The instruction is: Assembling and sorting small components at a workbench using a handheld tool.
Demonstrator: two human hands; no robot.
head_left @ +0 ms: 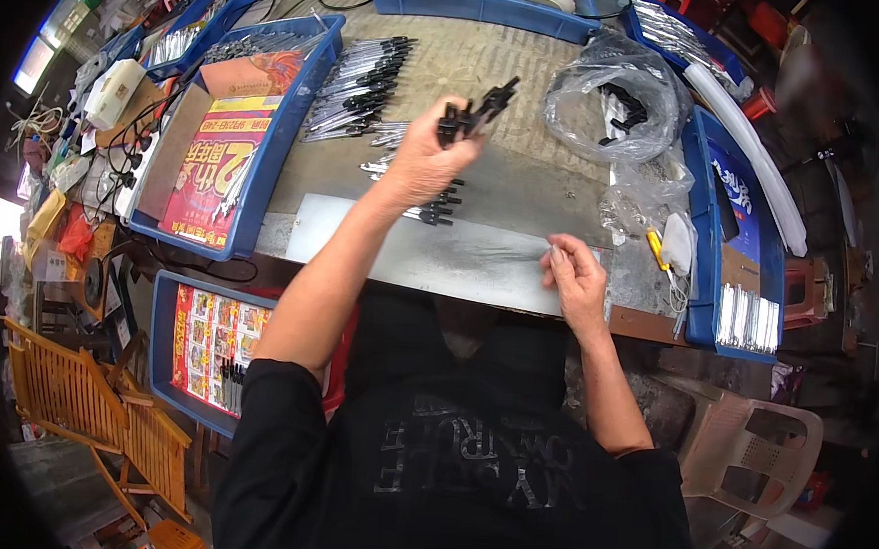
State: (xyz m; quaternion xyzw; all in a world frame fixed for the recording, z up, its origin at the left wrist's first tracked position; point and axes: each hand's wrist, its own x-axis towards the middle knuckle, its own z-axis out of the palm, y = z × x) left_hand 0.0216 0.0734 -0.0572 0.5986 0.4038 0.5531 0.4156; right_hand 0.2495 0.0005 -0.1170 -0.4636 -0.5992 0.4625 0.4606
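Note:
My left hand [427,165] is raised over the middle of the table, its fingers wrapped round a bunch of small black plastic pieces [483,113]. Below it, several thin silver rods with black ends [435,213] lie partly on a pale flat board [411,258] and are partly hidden by my wrist. More such rods [365,82] are laid out in a dense row beyond, to the left. Over the right end of the board is my right hand [576,282], fingers curled in toward the thumb. Whatever they may pinch is too small to make out.
A clear plastic bag [607,104] with black pieces inside lies at the back right. Blue trays flank the table on the left [247,215] and right [700,238]. A yellow-handled tool [656,251] rests near the right tray. Another blue tray [162,345] sits lower left.

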